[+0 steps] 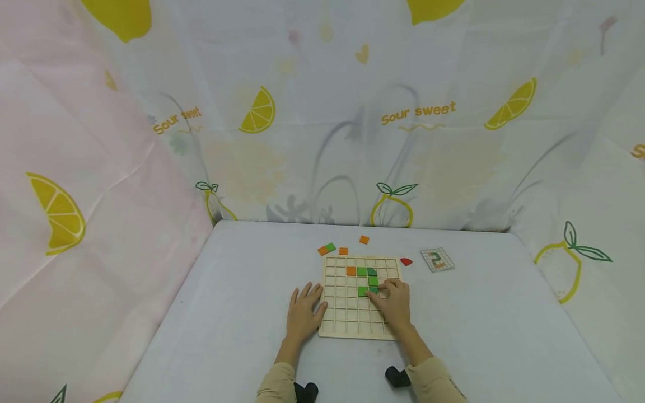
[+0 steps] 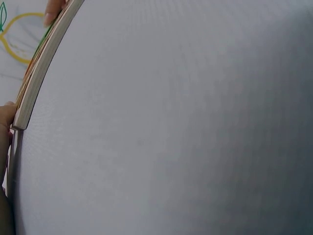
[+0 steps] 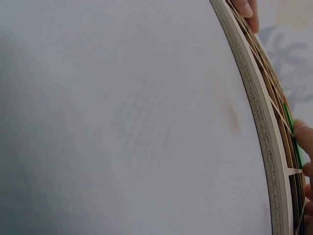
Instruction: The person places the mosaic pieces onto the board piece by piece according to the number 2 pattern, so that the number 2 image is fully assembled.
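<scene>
Backing the far edge of the white tabletop [image 1: 227, 313] with a pale curtain [image 1: 302, 73] printed with yellow lemons. Carrying on that tabletop a square, pale wooden board [image 1: 342, 313] ridged into a grid.

Bearing on the board's farther half an orange square tile [image 1: 351, 271], a bright green square tile [image 1: 361, 271] and a dark green rounded-corner tile [image 1: 372, 272] in a row; then, stepping toward the near edge, another bright green tile [image 1: 373, 281], then a third bright green tile [image 1: 363, 291] beside a lower dark green tile [image 1: 373, 290], partly hidden by fingertips. Judging by this bend, probably standing partway through a figure like the "2" on the square printed card [image 1: 437, 259], lying beyond the board's far right corner.

Apparently leaving for placement an orange-and-green pair [image 1: 326, 249] and a loose orange tile [image 1: 343, 251] at the board's far edge, another loose orange tile [image 1: 364, 239] nearer the tabletop's far edge, and a red quarter-round tile [image 1: 406, 261] just off the board's far right corner.

Resting the left hand [image 1: 304, 313] at the board's left edge, spreading its fingers wide, gripping nothing. Holding the right hand [image 1: 395, 302] over the board, setting thumb and forefinger narrowly about the lower dark green tile, seemingly pinching it.
</scene>
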Demonstrator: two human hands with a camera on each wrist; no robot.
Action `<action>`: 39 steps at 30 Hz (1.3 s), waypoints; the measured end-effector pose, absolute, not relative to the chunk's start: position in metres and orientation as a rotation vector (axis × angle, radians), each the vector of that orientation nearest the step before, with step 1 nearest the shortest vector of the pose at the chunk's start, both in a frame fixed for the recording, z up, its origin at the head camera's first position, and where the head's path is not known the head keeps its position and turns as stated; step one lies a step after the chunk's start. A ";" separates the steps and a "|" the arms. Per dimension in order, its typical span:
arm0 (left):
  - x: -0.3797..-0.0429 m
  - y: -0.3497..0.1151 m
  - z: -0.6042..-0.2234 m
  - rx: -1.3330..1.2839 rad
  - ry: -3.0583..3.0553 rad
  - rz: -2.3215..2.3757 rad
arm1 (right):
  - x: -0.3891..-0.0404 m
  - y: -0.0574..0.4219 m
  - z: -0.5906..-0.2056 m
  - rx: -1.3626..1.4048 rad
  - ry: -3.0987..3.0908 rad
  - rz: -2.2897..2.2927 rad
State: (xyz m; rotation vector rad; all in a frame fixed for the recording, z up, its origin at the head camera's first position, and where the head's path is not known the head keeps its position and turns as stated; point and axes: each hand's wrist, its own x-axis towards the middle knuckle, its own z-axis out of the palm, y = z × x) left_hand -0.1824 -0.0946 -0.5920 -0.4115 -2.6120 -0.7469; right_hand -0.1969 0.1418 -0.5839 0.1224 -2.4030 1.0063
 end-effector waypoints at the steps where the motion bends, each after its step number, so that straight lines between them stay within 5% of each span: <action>1: -0.182 -0.095 -0.592 -0.412 -2.613 -0.748 | -0.197 0.141 -0.584 0.115 -2.405 0.996; 16: -0.181 -0.092 -0.590 -0.406 -2.623 -0.774 | -0.195 0.143 -0.584 0.137 -2.473 1.007; 26: -0.180 -0.094 -0.591 -0.392 -2.641 -0.747 | -0.202 0.129 -0.586 0.616 -2.566 0.776; 39: -0.183 -0.095 -0.596 -0.399 -2.611 -0.740 | -0.207 0.118 -0.590 0.523 -2.371 0.854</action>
